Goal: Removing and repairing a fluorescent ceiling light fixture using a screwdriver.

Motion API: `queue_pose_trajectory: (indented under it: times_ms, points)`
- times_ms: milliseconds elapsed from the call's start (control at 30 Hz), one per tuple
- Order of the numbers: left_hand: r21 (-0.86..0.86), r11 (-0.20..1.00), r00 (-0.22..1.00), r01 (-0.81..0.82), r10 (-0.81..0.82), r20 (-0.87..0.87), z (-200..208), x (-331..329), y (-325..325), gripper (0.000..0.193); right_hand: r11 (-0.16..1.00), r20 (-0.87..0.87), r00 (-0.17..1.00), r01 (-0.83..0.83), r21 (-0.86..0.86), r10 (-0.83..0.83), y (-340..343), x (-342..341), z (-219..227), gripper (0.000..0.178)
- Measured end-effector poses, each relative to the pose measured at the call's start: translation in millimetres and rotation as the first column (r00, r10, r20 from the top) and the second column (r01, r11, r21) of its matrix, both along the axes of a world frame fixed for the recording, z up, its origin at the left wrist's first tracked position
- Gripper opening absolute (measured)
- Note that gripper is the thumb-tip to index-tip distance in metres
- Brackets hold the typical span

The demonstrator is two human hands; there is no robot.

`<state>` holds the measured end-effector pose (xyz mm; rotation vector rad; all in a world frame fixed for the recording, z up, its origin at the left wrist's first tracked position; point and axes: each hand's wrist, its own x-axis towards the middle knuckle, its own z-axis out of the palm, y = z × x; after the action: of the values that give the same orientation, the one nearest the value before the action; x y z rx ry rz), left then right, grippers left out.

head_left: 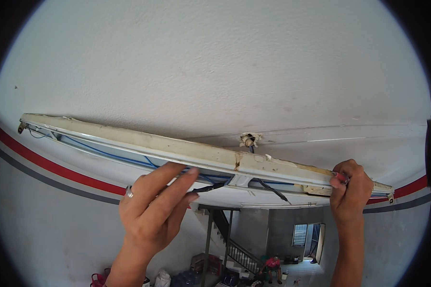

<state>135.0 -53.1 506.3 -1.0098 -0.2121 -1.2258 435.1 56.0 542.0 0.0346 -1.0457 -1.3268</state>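
A long, cream fluorescent light fixture (pixel 143 141) hangs tilted just below the ceiling, its open tray showing blue wires (pixel 107 154). My left hand (pixel 153 210), a ring on one finger, is raised at the middle of the fixture. Its fingers are apart, beside a black cable (pixel 213 187) whose near end reaches the fingertips. Another black cable (pixel 270 190) dangles from the tray with its end bare. Near the right end, my right hand (pixel 352 191) is closed on a small red-handled tool (pixel 341 177), mostly hidden in the fist, and rests against the fixture's edge.
Above the fixture, a dark cable leaves a ragged hole (pixel 249 139) in the white ceiling (pixel 225 62). Grey walls carry a red stripe (pixel 57 168). Far below are a staircase (pixel 239 253), a seated person (pixel 273 265), an open doorway (pixel 313 241) and stored goods (pixel 184 278).
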Motion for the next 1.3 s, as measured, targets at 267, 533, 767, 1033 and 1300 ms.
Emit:
queue_pose_trajectory:
  times_ms: [267,533,767,1033,1300]
  points:
    - [0.001,0.998,0.995,-0.062,0.062,-0.072,2,4,-1,0.031,1.000,-0.009,1.000,0.009,-0.029,-0.009,-1,3,-2,0.031]
    - [-0.016,0.997,0.993,-0.078,0.080,0.091,-12,4,-2,0.032,0.999,-0.018,1.000,0.017,-0.030,-0.018,-2,2,-1,0.033]
    - [0.225,0.947,0.972,-0.231,0.213,0.101,3,-6,3,0.026,1.000,-0.047,0.999,-0.004,-0.019,0.003,1,1,-2,0.039]
    - [-0.080,0.970,0.972,-0.230,0.225,-0.063,-3,-1,-11,0.019,1.000,-0.047,0.999,0.005,-0.021,-0.006,0,2,-1,0.042]
    - [-0.239,0.958,0.978,-0.156,0.115,-0.176,-24,-20,-14,0.020,0.999,-0.025,0.998,0.054,0.007,-0.054,2,-6,-10,0.040]
